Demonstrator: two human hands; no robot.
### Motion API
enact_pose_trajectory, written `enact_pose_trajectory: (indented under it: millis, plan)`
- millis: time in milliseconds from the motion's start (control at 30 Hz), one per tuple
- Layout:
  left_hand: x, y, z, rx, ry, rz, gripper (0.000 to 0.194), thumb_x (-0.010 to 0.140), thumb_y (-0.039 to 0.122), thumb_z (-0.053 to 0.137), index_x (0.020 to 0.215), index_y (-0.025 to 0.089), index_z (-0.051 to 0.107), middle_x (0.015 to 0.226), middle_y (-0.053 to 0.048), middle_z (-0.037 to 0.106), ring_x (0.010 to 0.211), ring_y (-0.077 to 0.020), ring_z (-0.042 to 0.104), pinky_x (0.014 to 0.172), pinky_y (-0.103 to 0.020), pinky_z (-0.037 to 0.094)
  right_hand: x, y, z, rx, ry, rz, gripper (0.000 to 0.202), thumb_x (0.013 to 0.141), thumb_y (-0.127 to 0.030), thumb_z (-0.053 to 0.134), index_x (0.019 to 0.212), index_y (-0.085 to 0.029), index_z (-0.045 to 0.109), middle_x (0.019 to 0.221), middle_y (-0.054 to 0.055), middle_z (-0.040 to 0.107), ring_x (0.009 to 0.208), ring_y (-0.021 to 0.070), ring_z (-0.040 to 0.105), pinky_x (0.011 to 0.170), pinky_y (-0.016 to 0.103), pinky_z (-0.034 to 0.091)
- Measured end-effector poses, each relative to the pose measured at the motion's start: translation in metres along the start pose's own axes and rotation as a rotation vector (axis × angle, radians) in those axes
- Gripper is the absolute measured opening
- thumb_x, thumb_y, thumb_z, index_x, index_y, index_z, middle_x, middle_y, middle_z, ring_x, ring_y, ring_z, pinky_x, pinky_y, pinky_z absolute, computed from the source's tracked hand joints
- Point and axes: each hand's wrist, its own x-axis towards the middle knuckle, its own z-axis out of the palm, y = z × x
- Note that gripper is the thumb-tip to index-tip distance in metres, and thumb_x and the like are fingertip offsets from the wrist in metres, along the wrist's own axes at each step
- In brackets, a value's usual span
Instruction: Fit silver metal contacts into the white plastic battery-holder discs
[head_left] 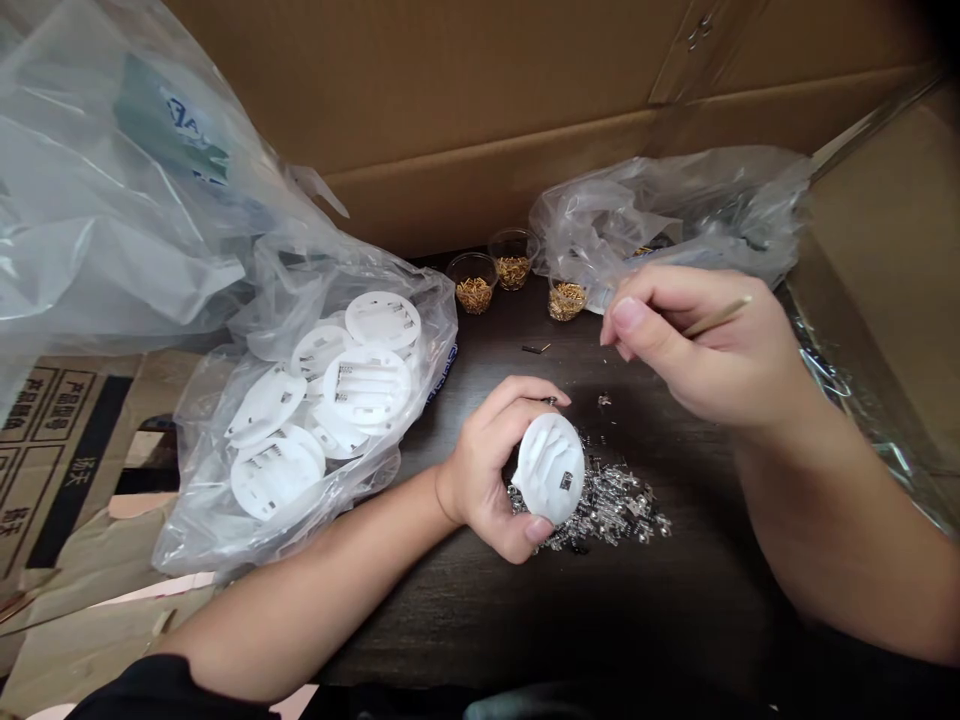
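Observation:
My left hand [499, 465] is wrapped round the rim of a white round plastic battery holder [551, 465], its grooved face turned up. A small dark metal contact shows in one of its slots. Below and behind it, a pile of small metal springs and contacts [619, 505] lies on the dark table. My right hand [697, 345] is raised to the right, closed round a thin tan stick [718, 316]. Only the stick's rear end sticks out; its front end is hidden by the fingers. The right hand is apart from the battery holder.
At the left, an open plastic bag [420, 440] holds several white battery holders [367, 388]. Clear cups of gold-coloured pieces [474, 293] stand at the back, near another plastic bag [675, 200]. Cardboard walls [480, 110] enclose the back and right. A small dark piece [534, 349] lies mid-table.

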Motion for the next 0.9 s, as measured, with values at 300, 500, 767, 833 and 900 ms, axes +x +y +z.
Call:
enact_pose_trajectory:
  millis: [300,500,767,833,900]
  plan:
    - [-0.001,0.000,0.002,-0.097,-0.005,-0.091,0.073,0.077,0.076,0.063,0.116,0.014,0.064,0.114,-0.013,0.059,0.100,-0.0269,0.064,0.086,-0.044,0.059,-0.049,0.017,0.013,-0.404,-0.155,-0.363,0.023,0.099,-0.018,0.064,0.121,-0.021,0.068,0.094,0.002,0.072,0.069,0.0118,0.065,0.058,0.026,0.046]
    - [0.000,-0.005,0.003,-0.171,-0.072,-0.151,0.072,0.077,0.075,0.064,0.115,0.015,0.065,0.114,-0.013,0.060,0.102,-0.0279,0.063,0.094,-0.047,0.056,-0.068,0.032,0.029,-0.413,-0.021,-0.387,0.028,0.097,-0.016,0.068,0.124,-0.020,0.070,0.099,0.005,0.074,0.072,0.0125,0.067,0.062,0.026,0.052]
    - [0.001,-0.009,0.000,-0.203,-0.107,-0.190,0.073,0.080,0.075,0.063,0.123,0.016,0.064,0.123,-0.015,0.065,0.112,-0.0308,0.065,0.099,-0.048,0.054,-0.073,0.045,0.038,-0.468,0.117,-0.389,0.029,0.092,-0.014,0.072,0.119,-0.025,0.076,0.100,0.004,0.076,0.065,0.0118,0.064,0.057,0.027,0.052]
    - [0.001,-0.009,-0.001,-0.227,-0.115,-0.237,0.071,0.080,0.076,0.064,0.119,0.017,0.066,0.126,-0.016,0.066,0.117,-0.0328,0.065,0.103,-0.049,0.053,-0.073,0.045,0.038,-0.409,0.147,-0.355,0.030,0.091,-0.017,0.074,0.118,-0.027,0.076,0.103,0.004,0.076,0.069,0.0130,0.066,0.059,0.028,0.055]
    - [0.001,-0.011,-0.001,-0.248,-0.110,-0.293,0.070,0.080,0.079,0.061,0.112,0.017,0.068,0.128,-0.017,0.066,0.121,-0.0345,0.063,0.105,-0.051,0.052,-0.070,0.041,0.038,-0.305,0.180,-0.307,0.029,0.090,-0.017,0.075,0.117,-0.028,0.076,0.100,0.005,0.075,0.075,0.0153,0.070,0.064,0.029,0.059]
